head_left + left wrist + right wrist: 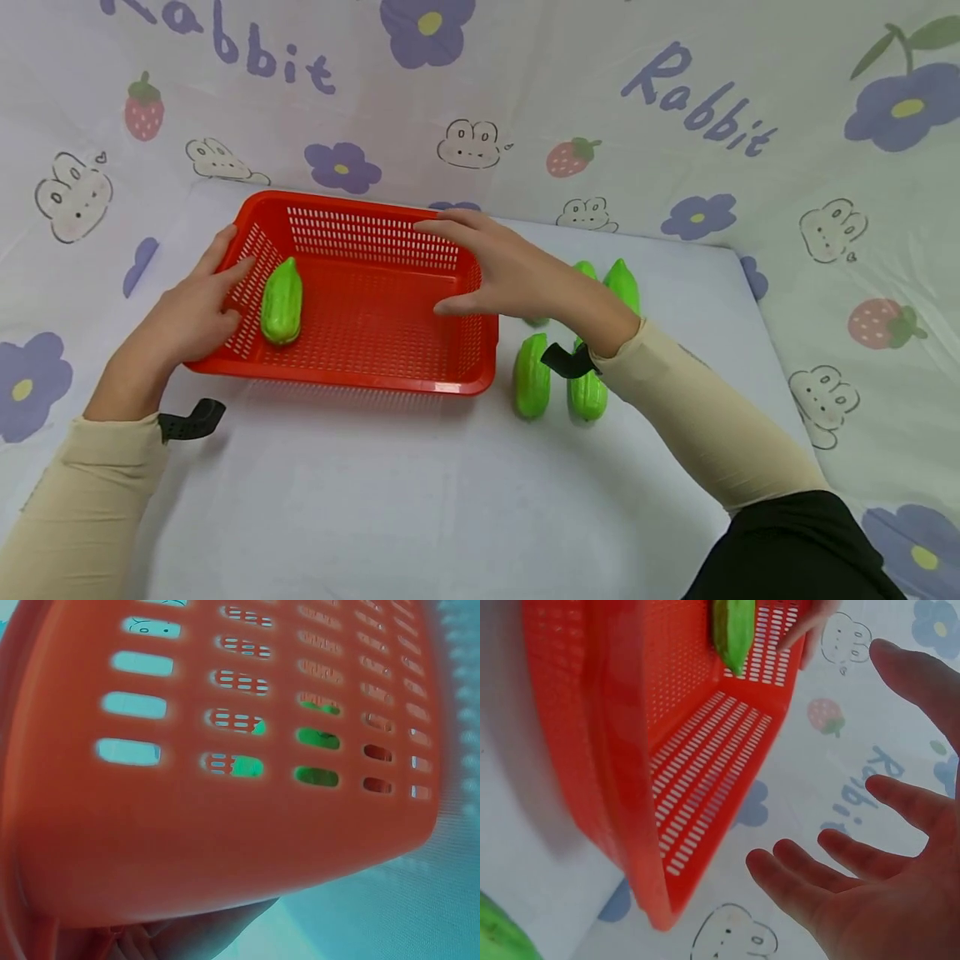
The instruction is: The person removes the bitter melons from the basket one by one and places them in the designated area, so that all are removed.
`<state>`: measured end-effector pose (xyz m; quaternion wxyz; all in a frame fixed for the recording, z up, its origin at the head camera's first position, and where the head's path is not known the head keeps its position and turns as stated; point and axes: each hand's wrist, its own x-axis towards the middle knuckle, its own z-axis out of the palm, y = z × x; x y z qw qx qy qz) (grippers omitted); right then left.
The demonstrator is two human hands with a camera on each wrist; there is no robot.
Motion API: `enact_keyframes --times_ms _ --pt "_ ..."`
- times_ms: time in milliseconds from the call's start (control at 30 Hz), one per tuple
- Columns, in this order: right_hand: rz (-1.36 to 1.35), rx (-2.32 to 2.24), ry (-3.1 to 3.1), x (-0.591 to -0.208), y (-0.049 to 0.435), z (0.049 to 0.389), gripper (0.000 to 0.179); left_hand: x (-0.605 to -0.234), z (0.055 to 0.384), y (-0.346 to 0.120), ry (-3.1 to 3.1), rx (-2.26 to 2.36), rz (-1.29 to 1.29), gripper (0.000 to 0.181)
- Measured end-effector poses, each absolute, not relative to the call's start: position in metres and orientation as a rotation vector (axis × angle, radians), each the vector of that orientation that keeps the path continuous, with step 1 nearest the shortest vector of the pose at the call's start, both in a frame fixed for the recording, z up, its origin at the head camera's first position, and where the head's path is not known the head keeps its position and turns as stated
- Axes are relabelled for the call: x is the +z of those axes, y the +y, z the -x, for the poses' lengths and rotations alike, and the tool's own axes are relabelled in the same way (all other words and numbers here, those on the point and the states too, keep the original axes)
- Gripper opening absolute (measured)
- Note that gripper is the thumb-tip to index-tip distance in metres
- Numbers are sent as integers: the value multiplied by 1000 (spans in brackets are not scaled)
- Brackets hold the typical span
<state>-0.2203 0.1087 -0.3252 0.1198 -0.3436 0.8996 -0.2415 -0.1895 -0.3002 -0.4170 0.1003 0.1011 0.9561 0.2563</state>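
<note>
A red plastic basket (360, 296) with slotted walls stands at the back left of the white table. My left hand (183, 321) grips its left rim, some digits reaching over the inside; in the left wrist view the basket's outer wall (225, 840) fills the picture. Inside, near the left end, lies one green ridged gourd-like vegetable (282, 302). Over the basket's right end is my right hand (510, 267), fingers spread and holding nothing. The right wrist view has this hand (877, 892) apart from the basket rim (622, 750).
Several more green gourd-like vegetables (532, 377) lie right of the basket, partly hidden under my right forearm. The white table (420, 500) extends in front. Behind it hangs a printed cloth (525, 92) with rabbits, flowers and strawberries.
</note>
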Motion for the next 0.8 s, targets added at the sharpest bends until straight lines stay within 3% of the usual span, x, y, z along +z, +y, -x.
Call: enact_keyframes --times_ms 800 --pt "1105 -690 2588 -327 55 241 87 -416 190 -299 2825 740 -283 80"
